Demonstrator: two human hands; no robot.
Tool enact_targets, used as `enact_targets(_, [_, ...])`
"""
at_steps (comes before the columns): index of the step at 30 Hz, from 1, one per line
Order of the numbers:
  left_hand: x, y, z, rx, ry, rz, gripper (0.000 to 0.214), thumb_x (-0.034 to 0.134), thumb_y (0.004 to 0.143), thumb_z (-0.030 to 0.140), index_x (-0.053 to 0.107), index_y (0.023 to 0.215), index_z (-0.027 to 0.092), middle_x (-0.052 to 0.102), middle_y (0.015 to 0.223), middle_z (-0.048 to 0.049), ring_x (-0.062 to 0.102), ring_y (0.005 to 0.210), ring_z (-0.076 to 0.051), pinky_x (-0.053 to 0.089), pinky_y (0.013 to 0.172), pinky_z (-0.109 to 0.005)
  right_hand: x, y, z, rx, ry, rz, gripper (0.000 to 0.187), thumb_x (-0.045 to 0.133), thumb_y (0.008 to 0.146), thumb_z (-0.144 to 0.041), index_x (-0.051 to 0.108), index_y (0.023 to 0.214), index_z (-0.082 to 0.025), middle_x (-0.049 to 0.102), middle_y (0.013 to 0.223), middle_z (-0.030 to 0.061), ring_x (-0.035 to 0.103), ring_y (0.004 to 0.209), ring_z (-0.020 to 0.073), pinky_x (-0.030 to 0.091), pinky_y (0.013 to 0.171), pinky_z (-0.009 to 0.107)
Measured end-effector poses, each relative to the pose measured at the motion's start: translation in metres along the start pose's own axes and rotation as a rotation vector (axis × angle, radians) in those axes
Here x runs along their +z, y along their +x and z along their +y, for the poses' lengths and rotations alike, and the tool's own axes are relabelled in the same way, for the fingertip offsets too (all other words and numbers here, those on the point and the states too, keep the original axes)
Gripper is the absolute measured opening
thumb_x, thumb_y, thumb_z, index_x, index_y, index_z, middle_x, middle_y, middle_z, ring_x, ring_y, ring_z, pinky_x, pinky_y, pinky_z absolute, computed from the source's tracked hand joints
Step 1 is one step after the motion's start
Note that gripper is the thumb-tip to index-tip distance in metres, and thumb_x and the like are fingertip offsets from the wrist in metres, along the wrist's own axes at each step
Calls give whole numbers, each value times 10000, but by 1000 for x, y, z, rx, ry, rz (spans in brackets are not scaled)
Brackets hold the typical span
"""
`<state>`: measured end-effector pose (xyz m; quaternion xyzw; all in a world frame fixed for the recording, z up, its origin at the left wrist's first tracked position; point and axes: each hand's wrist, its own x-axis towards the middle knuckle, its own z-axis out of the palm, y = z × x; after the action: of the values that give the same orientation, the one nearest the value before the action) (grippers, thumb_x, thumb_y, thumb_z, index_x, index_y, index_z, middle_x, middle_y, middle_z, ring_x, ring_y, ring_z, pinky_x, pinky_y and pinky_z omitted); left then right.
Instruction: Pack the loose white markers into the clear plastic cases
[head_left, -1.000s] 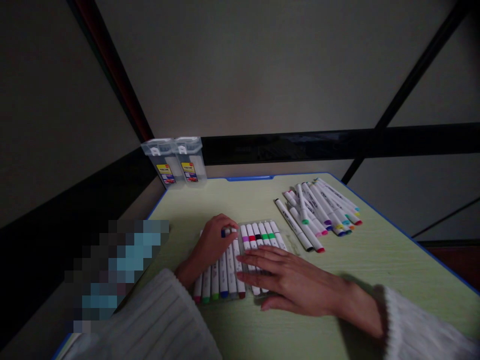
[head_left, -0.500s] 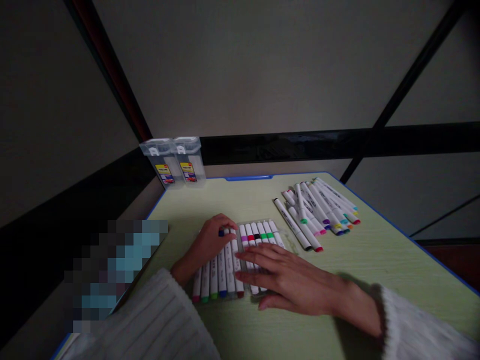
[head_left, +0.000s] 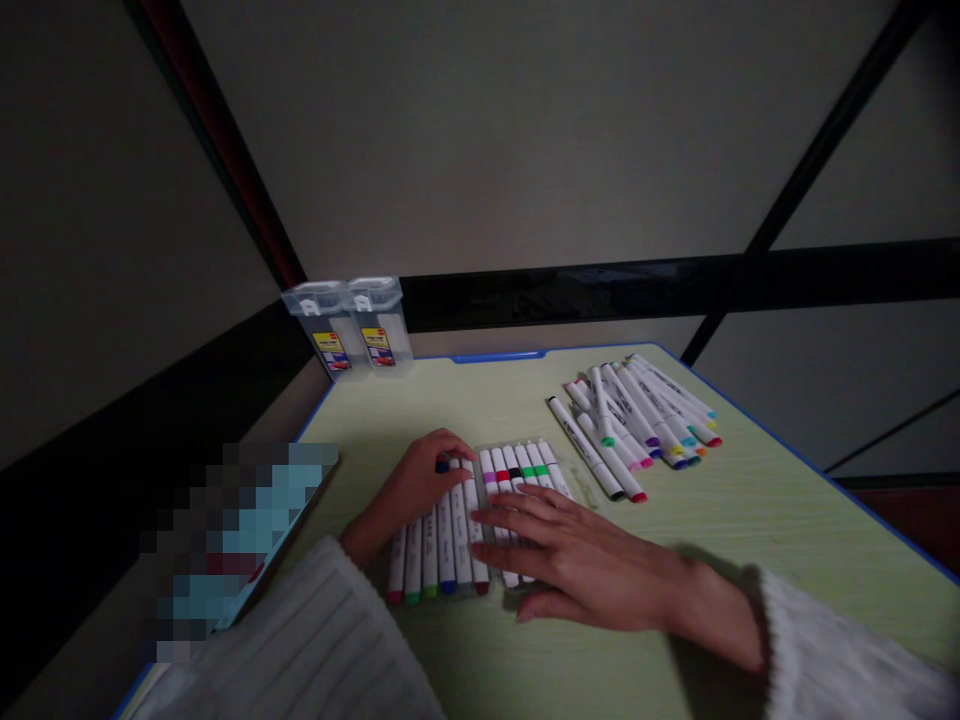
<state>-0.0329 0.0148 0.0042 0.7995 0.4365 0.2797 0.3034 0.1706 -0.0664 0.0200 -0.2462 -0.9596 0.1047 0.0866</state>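
Observation:
A row of white markers (head_left: 444,540) with coloured ends lies side by side, in what looks like a clear tray. My left hand (head_left: 420,485) curls over its upper end, thumb and fingers closed about the top of the rightmost marker (head_left: 474,520). To the right is a second row of markers (head_left: 525,470) with pink, red, black and green bands, in a clear tray. Across the lower part of this row rests my right hand (head_left: 577,545), open, fingers spread and pointing left. It hides the lower ends of several markers.
Loose markers (head_left: 645,415) lie in a pile at the right of the pale green table (head_left: 450,650). Two clear lidded boxes (head_left: 382,330) with labels stand at the back left corner. A blurred-out blue item (head_left: 262,535) lies at the left edge. Walls stand behind and left.
Both hands stay almost in place on the two rows of markers. The view shifts very slightly; otherwise nothing visibly moves.

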Motion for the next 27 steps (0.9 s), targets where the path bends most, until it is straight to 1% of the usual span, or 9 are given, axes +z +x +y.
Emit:
enact_targets(6, [-1,0,-1,17,-1,-9,183,559,635,28,633,756,143,595,812,-22,545,791,-132,419,752,-262,2,0,0,-6,-27,-2,504,372,860,-466,378,1292,-206,382,1340,69,261,1251,220,233,1023,424])
enact_targets(9, [0,0,-1,29,-1,-4,174,560,631,32,628,743,147,592,797,-16,544,788,-133,420,754,-263,4,-1,1,-20,-52,2,526,389,851,-474,365,1300,-201,387,1334,81,269,1244,226,239,1018,433])
enact_targets(14, [1,0,-3,53,3,-1,159,557,643,53,624,745,154,587,795,-14,541,786,-135,417,758,-268,7,-4,3,-95,-77,30,447,412,852,-440,402,1272,-290,350,1360,54,249,1256,220,254,1007,444])
enact_targets(16, [1,0,-4,57,0,1,159,556,643,52,624,743,156,586,796,-14,541,780,-134,418,749,-264,7,-5,3,-108,-80,28,431,409,851,-443,415,1261,-307,343,1365,46,249,1258,214,254,1010,442])
enact_targets(22, [2,0,-4,47,3,8,157,558,642,51,622,739,156,580,793,-11,535,768,-129,411,721,-254,6,-4,2,-82,-85,18,423,377,862,-446,408,1264,-322,342,1362,44,255,1260,212,244,1020,434])
enact_targets(27, [0,0,-1,43,10,0,161,571,635,45,626,746,147,550,799,-13,517,757,-125,406,698,-245,3,-2,1,-66,-77,-15,413,393,862,-430,436,1246,-285,357,1348,60,254,1258,216,238,1021,440])
